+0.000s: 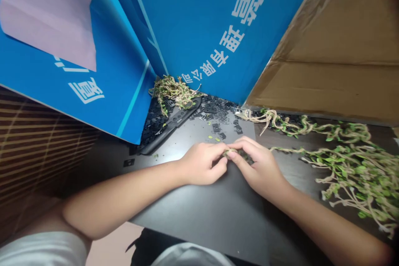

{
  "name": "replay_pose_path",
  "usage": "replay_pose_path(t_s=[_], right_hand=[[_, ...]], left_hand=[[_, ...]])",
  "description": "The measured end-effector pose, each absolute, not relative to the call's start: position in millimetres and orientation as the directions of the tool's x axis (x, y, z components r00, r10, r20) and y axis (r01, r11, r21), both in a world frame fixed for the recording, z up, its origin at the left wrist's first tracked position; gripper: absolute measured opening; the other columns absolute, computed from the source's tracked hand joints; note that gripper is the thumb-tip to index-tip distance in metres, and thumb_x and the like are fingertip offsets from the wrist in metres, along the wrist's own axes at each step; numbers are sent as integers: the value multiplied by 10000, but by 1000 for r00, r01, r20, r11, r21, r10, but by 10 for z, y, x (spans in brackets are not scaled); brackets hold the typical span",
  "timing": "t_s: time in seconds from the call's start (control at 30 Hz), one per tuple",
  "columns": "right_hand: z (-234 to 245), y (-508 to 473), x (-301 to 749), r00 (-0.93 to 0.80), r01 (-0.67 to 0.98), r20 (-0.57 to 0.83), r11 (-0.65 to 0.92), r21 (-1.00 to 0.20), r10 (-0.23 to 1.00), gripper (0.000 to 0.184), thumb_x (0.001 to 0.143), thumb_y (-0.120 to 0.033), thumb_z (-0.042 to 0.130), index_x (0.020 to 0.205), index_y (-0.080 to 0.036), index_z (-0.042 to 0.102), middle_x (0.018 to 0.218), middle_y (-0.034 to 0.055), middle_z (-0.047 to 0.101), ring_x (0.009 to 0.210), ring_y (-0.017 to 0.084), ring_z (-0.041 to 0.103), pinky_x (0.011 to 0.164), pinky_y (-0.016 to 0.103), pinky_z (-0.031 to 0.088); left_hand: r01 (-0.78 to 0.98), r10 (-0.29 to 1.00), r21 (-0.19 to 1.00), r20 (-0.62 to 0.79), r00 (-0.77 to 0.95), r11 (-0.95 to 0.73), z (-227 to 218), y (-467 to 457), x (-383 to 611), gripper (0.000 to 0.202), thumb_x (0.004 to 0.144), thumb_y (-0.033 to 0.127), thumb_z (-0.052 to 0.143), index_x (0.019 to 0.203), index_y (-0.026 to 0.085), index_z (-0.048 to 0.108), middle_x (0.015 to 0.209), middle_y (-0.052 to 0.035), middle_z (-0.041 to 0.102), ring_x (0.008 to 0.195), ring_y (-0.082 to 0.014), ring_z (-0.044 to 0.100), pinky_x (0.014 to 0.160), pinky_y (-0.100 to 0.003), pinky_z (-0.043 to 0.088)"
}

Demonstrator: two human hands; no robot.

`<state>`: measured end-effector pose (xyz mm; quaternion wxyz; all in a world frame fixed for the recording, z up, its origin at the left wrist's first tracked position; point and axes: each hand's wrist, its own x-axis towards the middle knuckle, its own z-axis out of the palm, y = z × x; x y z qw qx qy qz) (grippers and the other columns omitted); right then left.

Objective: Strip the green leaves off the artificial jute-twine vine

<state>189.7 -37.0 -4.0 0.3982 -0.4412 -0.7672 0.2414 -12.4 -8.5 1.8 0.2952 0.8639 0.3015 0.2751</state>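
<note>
"Two pinches on one bit of leafy twine [230, 153], am I right?"

"Looks so. The left hand [204, 165] is curled, fingertips closed on it; the right hand [258, 165] nips it between finger and thumb."

"Where, exactly?"

"Above the grey surface [199, 210], near the black chips [152, 116]. A strand [289, 149] runs from beside the right hand to that big leafy heap [368, 174]."

"And the smaller clump [170, 90]?"

"By the blue panel [199, 20], a long black tool [174, 124] just before it."
</note>
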Motion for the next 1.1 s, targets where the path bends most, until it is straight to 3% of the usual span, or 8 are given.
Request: replay_pose_path(t_s=[0.13,0.3,0.57,0.67,0.9,1.1], right_hand=[[-110,-388,1919,-271,533,503,563,-631,821,72,1001,-193,594,939,-202,628,873,4,648,810,124,609,743,253,468],[-149,-395,1916,-335,587,529,612,-530,780,76,1009,-170,565,941,-203,578,860,4,616,805,132,577,761,263,452],[-199,-401,1909,-365,564,467,590,-577,806,96,1030,-164,498,958,-203,547,903,16,585,822,122,590,762,228,455],[-200,-415,1911,-379,621,458,588,-519,804,117,1041,-196,485,944,-207,550,860,4,600,750,121,584,702,234,427],[-163,-448,1918,-369,714,478,572,-403,797,151,1030,-247,513,901,-208,581,659,-57,583,527,94,500,574,260,332],[-183,-455,1927,-389,708,448,573,-414,805,134,1018,-259,530,922,-210,610,640,-58,594,553,102,557,576,270,334]], left_hand=[[396,715,682,269,646,-615,17,-113,-104,100,945,218,498,883,182,568,609,57,471,522,-94,409,538,-225,336],[424,778,745,197,596,-514,27,-106,-111,121,922,194,534,1040,201,508,604,97,457,506,-91,391,526,-227,300],[407,746,665,359,560,-626,28,-58,-127,43,855,146,551,874,182,567,851,-16,567,772,-139,539,686,-261,414],[397,739,667,360,569,-630,25,-56,-130,64,852,143,549,885,178,591,881,-33,592,802,-150,561,707,-268,439],[406,741,669,339,580,-623,14,-48,-125,60,875,151,552,871,178,606,812,-9,603,729,-129,551,671,-252,429],[436,736,650,297,608,-622,12,-65,-130,54,882,170,559,859,181,607,733,14,564,665,-119,517,619,-243,394]])
